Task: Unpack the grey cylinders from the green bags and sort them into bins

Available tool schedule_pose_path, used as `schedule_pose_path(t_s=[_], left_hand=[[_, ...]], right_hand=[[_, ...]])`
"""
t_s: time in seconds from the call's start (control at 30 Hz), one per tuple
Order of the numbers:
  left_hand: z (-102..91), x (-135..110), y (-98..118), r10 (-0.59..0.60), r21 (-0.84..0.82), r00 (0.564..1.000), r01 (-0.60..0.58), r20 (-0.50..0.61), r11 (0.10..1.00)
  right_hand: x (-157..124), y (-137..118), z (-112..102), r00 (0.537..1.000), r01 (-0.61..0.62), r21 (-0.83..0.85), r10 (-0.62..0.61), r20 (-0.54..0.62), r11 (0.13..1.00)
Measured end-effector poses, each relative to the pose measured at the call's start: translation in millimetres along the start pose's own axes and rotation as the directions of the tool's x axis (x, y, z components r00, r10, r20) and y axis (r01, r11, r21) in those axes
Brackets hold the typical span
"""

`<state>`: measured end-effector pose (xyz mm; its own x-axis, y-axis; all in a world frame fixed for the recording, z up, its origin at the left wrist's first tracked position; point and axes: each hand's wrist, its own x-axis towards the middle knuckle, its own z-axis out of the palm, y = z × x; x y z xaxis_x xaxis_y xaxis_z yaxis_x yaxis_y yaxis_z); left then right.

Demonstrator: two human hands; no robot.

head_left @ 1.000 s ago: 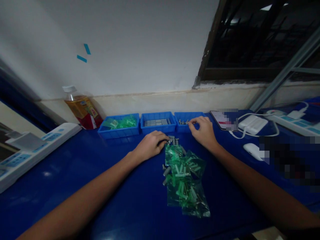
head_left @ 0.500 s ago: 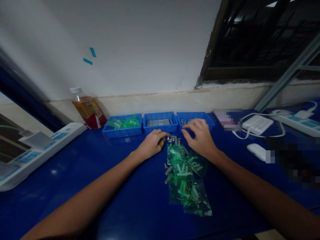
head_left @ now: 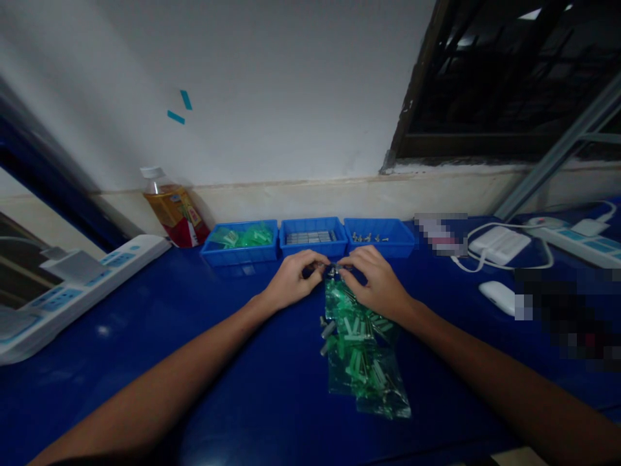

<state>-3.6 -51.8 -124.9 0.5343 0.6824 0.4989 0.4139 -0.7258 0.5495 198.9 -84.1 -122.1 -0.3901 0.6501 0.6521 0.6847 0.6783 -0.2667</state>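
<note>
My left hand (head_left: 297,279) is beside a small pile of metal pieces (head_left: 332,272), its fingers curled and index fingertip at the pile. From the other side my right hand (head_left: 372,279) reaches in, fingers bent and tips close to the left ones. What either hand pinches, if anything, is too small and covered to make out. Directly below lie several clear-and-green plastic bags (head_left: 356,336) holding metal pins and pale rods, in an overlapping column. Loose grey metal cylinders (head_left: 328,330) lie at the bags' left edge.
Three blue bins stand along the wall: one with green bags (head_left: 250,237), one with metal cylinders (head_left: 310,237), one with screws (head_left: 369,237). A drink bottle (head_left: 175,210) and power strip (head_left: 72,291) are left. White chargers and cables (head_left: 499,244) and a white case (head_left: 498,296) lie right.
My right hand has moved left and down from in front of the screw bin to the small metal pile, uncovering the screws. My left hand stays beside the pile, its fingers shifted slightly.
</note>
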Motion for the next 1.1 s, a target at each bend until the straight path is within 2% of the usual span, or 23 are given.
schedule_pose_path(t_s=[0.1,0.23,0.4,0.57,0.7,0.83,0.97,1.1], left_hand=[[0.6,-1,1,-0.025,-0.066,1.000,0.025,-0.001,0.998],[4.6,-4,3,-0.143,-0.293,0.989,0.125,-0.041,0.948],[7.3,-8,10,-0.029,-0.322,0.998,0.048,0.064,0.945],[6.1,-9,12,-0.021,-0.324,0.995,0.052,0.100,0.945],[5.6,-7,8,-0.074,-0.241,0.994,0.091,0.079,0.966],[7.0,-3,-1,-0.136,-0.013,0.991,0.136,0.010,0.991],[8.7,-2,-6,-0.101,0.160,0.990,0.085,0.095,0.983],[8.1,-3,-2,-0.131,0.270,0.976,0.081,0.171,0.959]], right_hand=[[1,-5,-2,1.000,0.029,0.021,-0.029,0.011,0.999],[1,-8,-4,0.997,0.064,0.020,-0.065,0.050,0.998],[0,-6,-2,0.986,0.114,0.031,-0.117,0.118,0.993],[0,-10,-2,0.984,0.125,0.023,-0.126,0.128,0.992],[3,-7,-6,0.994,0.071,-0.039,-0.067,0.085,0.997],[6,21,-18,0.993,-0.092,-0.176,0.076,-0.095,0.980],[2,61,-27,0.951,-0.259,-0.299,0.188,-0.246,0.918],[-4,85,-21,0.932,-0.348,-0.340,0.283,-0.228,0.874]])
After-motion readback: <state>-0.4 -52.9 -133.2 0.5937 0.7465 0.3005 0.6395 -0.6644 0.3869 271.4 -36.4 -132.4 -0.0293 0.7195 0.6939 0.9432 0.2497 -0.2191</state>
